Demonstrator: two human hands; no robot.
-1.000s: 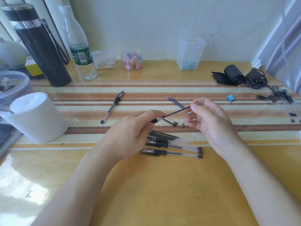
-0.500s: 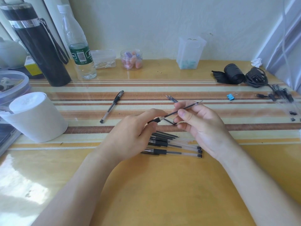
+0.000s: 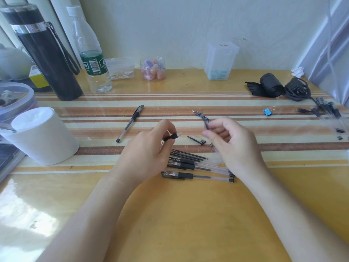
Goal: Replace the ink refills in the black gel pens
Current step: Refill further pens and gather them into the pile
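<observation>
So the pen that bridged both hands half a second ago has come apart. The left hand (image 3: 145, 152) pinches the black grip section (image 3: 171, 137), and the right hand (image 3: 232, 144) is curled round a thin dark piece (image 3: 206, 125), probably the refill but it's blurry. Both hover just above the gel pens (image 3: 198, 167) lying on the counter (image 3: 188, 214). I'd guess a fresh refill goes in next.

Yellow table (image 3: 188, 224): gel pens (image 3: 198, 167) (bunched), striped mat (image 3: 188, 99), flask (image 3: 47, 53).

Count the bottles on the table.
2. A black flask stands back left; a clear water bottle stands just right of it. Others may lie outside the frame.
</observation>
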